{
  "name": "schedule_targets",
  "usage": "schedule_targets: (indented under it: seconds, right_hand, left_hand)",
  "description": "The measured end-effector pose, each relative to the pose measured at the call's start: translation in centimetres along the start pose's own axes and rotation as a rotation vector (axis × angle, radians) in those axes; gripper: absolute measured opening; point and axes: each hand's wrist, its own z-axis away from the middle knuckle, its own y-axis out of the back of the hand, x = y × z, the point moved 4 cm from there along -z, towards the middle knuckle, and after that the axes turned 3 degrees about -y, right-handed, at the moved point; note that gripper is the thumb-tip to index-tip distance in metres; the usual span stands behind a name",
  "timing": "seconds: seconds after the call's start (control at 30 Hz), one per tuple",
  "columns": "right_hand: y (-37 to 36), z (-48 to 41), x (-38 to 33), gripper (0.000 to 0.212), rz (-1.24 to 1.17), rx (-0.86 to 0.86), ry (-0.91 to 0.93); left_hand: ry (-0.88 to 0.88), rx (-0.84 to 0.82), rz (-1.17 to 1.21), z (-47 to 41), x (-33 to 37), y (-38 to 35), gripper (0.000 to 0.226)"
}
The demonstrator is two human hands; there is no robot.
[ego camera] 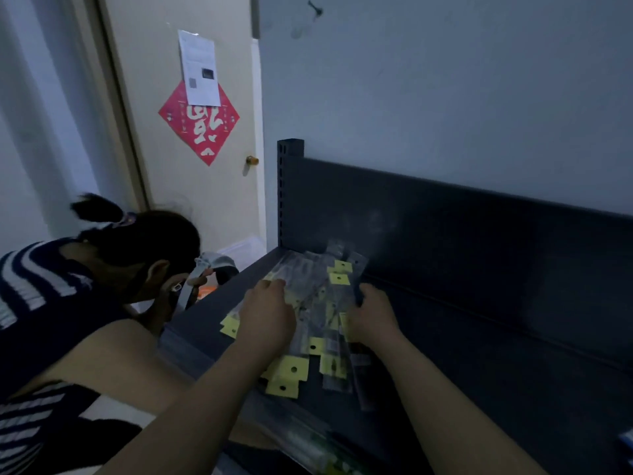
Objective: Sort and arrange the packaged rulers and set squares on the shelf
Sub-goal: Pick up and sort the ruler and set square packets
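Nearest, on the dark shelf [513, 371], a loose fan of clear ruler and set-square packets [318, 296] with yellow hang tabs [291, 370], lying flat toward the shelf's left end. Over the pile, left hand [267, 317] palm-down on the packets, fingers bent, grip not readable; right hand [371, 317] with fingers curled round the pile's right edge. Left of the shelf, a person in a striped top [34, 286] bending forward; behind, a pale door [212, 200] bearing a red diamond poster [200, 121] and a white sheet [198, 66].
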Motion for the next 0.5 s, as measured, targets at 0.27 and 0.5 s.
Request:
schedule_targets:
  seconds: [0.27,0.5]
  right_hand:
    - [3.5,5.6,0.9,0.052,0.372,0.170,0.075]
    - [8.4,13.1,5.2,0.049,0.603,0.400,0.003]
  left_hand:
    - [-0.448,0.035,0.017,2.8,4.5,0.5,0.038]
    - [-0.698,-0.062,0.066,7.2,10.4,-2.2,0.041]
